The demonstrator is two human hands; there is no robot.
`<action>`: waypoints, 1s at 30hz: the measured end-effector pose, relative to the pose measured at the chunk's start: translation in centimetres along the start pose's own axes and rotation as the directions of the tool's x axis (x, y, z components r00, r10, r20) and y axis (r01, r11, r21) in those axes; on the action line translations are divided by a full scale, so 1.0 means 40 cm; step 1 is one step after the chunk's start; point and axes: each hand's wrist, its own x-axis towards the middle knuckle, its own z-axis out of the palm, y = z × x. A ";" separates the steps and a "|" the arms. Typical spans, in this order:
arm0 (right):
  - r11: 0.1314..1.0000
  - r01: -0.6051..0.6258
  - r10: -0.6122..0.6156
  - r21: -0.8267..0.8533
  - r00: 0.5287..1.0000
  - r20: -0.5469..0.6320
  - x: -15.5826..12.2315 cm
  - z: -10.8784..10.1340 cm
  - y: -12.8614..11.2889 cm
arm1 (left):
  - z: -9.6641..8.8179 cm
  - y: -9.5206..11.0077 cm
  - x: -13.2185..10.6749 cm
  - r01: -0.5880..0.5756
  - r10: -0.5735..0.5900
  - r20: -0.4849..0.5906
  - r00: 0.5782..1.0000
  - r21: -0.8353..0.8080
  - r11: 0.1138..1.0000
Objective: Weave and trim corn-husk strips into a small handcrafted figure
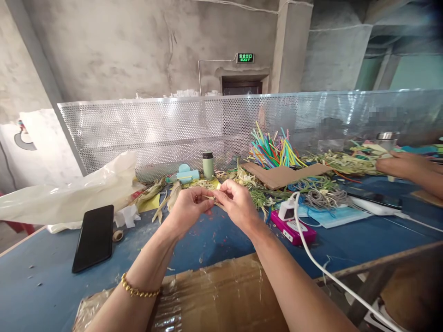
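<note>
Above the middle of the blue table, my left hand (190,205) and my right hand (238,203) meet fingertip to fingertip. Both are closed in a pinch on a thin tan strip of dry husk (219,204), which shows below the right fingers. Most of the strip is hidden by the fingers. Just beyond my hands lie loose dry husks (152,190) and a heap of pale and green plant strips (258,196).
A black phone (93,239) lies at left beside plastic sheeting (104,182). Behind stand a green bottle (207,166) and colourful pipe cleaners (273,150). At right are a magenta power strip (294,228) with a white cable and a co-worker's hand (394,163). Cardboard (221,295) lies nearest me.
</note>
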 end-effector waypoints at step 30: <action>0.995 -0.001 -0.003 0.097 0.999 0.042 0.006 -0.006 0.010 | -0.007 -0.003 -0.001 0.011 -0.008 0.056 0.998 -0.061 0.998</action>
